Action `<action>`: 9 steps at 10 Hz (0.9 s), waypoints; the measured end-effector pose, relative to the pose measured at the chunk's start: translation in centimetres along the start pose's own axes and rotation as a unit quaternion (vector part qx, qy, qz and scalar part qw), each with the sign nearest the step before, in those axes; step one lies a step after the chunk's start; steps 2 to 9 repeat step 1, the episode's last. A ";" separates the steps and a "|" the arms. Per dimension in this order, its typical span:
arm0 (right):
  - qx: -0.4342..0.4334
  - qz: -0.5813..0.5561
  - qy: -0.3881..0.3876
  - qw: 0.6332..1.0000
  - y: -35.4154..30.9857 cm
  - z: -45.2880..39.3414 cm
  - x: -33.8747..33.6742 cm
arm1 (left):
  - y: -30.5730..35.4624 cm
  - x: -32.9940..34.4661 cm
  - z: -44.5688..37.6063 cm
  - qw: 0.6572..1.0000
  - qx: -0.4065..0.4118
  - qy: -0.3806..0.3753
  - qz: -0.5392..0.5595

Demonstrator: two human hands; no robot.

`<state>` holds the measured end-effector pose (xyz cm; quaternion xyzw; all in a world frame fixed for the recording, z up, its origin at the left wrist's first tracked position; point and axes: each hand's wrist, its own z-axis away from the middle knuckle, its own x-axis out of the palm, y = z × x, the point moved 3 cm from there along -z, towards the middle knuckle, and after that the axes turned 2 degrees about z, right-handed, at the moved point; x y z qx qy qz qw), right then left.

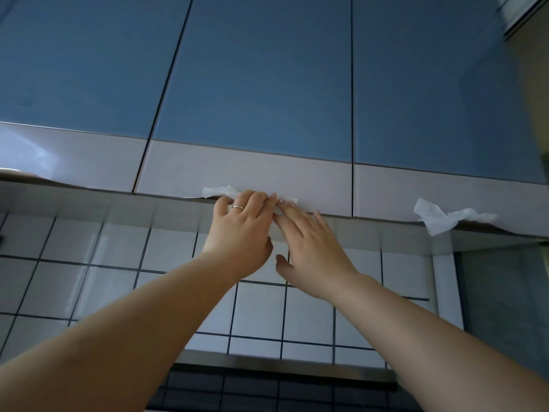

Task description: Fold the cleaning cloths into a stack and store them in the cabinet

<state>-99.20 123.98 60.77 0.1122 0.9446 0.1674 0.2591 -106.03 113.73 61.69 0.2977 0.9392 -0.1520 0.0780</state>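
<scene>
Both arms reach up at frame centre to the bottom edge of the middle blue cabinet door (255,84). Left hand (240,230), ring on one finger, pinches a white cleaning cloth (219,191) against that edge. Right hand (309,245) lies flat, fingers spread, fingertips on the cloth's right end. Second crumpled cloth (436,218) hangs at the right door's lower edge. White tiled wall (118,263) below.

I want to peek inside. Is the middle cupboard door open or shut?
Shut. The middle door lies flush with its neighbours, only thin dark gaps between them. A white cloth sticks out at its bottom edge.
</scene>
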 end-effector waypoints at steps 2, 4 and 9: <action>-0.002 -0.009 -0.012 1.000 0.2 0.5 -1.7 | -0.4 -1.5 0.0 0.997 0.010 -0.071 0.024; -0.002 -0.009 -0.012 1.000 0.2 0.5 -1.7 | -0.4 -1.5 0.0 0.997 0.010 -0.071 0.024; -0.002 -0.009 -0.012 1.000 0.2 0.5 -1.7 | -0.4 -1.5 0.0 0.997 0.010 -0.071 0.024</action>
